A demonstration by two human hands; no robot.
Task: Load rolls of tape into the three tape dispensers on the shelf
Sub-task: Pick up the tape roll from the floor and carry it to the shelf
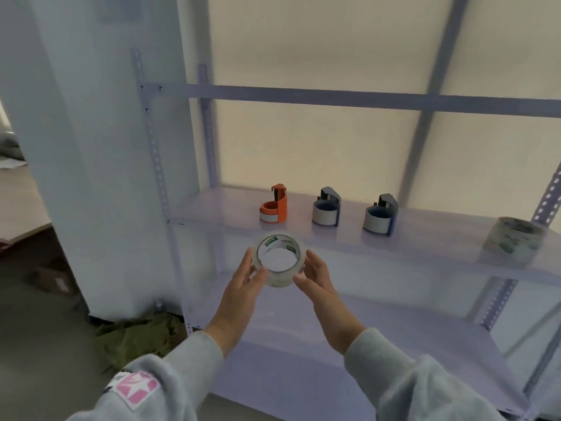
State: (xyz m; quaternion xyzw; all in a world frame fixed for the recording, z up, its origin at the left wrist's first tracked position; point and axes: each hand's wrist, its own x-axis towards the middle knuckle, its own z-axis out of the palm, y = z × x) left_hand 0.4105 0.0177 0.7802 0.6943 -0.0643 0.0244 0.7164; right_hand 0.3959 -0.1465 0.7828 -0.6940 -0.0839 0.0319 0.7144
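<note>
A clear tape roll with a green-printed core is held between both hands in front of the middle shelf. My left hand grips its left side and my right hand its right side. On the shelf behind stand three dispensers in a row: an orange dispenser on the left, a dark blue dispenser in the middle and another blue dispenser to its right. A stack of clear tape rolls sits at the shelf's right end.
The metal rack has a lower shelf below my hands and an upper rail above. A white pillar stands left of the rack. A green cloth lies on the floor at its foot.
</note>
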